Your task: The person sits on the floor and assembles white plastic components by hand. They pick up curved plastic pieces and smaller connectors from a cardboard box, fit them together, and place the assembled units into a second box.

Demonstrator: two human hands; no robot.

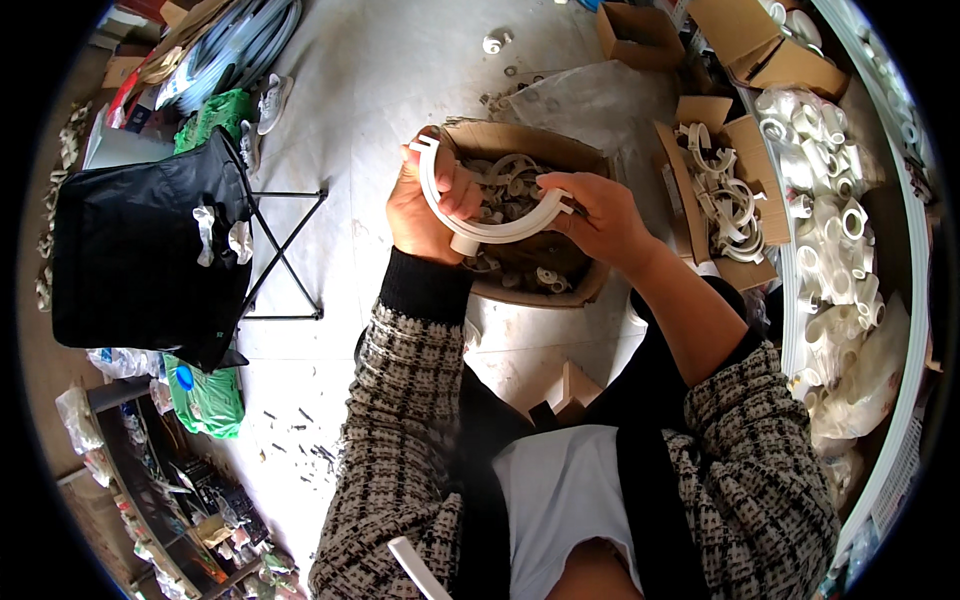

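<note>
A white plastic pipe clamp half (500, 233), curved like a U with a short stub under it, is held up in front of me. My left hand (412, 215) grips its left arm, fingers curled behind and inside the curve. The thumb and fingers of my right hand (605, 215) pinch its right end, where a small dark piece, too small to name, shows at the fingertips. Beneath both hands stands an open cardboard box (540, 136) with many small grey and white fittings (512, 175) in it, partly hidden by the clamp and hands.
To the right, a cardboard box (765, 165) holds more white clamps (730, 205), beside a shelf of bagged white pipe fittings (835, 230). A black folding chair (150, 250) stands at the left, above a low shelf (150, 480). Loose bits lie on the floor.
</note>
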